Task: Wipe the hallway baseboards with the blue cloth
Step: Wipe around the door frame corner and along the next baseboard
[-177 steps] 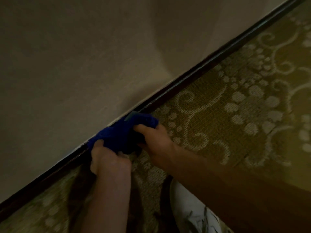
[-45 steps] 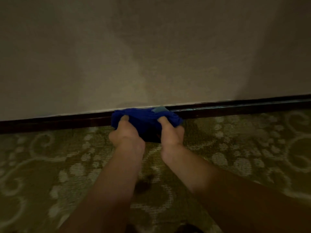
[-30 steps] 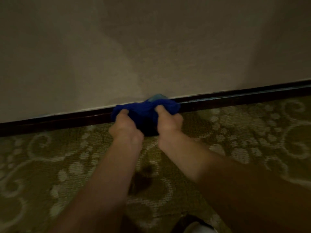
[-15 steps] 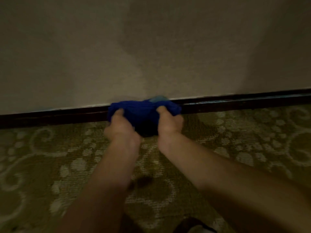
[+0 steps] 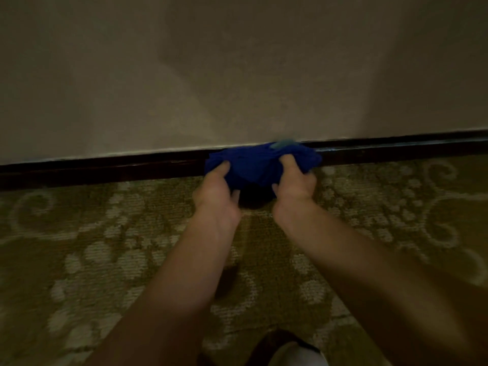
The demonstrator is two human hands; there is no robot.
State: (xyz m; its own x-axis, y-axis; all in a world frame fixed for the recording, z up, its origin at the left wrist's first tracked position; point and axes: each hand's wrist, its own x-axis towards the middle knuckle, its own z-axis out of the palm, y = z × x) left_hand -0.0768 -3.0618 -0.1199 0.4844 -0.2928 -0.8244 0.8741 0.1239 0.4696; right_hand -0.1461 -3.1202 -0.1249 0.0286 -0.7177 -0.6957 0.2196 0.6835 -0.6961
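A bunched blue cloth point(image 5: 257, 165) lies pressed against the dark baseboard point(image 5: 105, 169) where the wall meets the carpet. My left hand point(image 5: 216, 192) grips the cloth's left end, fingers curled into the fabric. My right hand point(image 5: 294, 184) grips its right end the same way. A small pale tag point(image 5: 282, 143) sticks up from the cloth's top edge against the wall. The cloth hides the stretch of baseboard behind it.
A plain beige wall point(image 5: 237, 70) fills the upper half. The floor is olive carpet point(image 5: 92, 247) with pale scroll and dot patterns. The toe of a white shoe point(image 5: 298, 353) shows at the bottom edge. The baseboard runs on to both sides.
Both hands and the cloth have shifted a little to the right along the baseboard over the last second. The grip on the cloth is unchanged.
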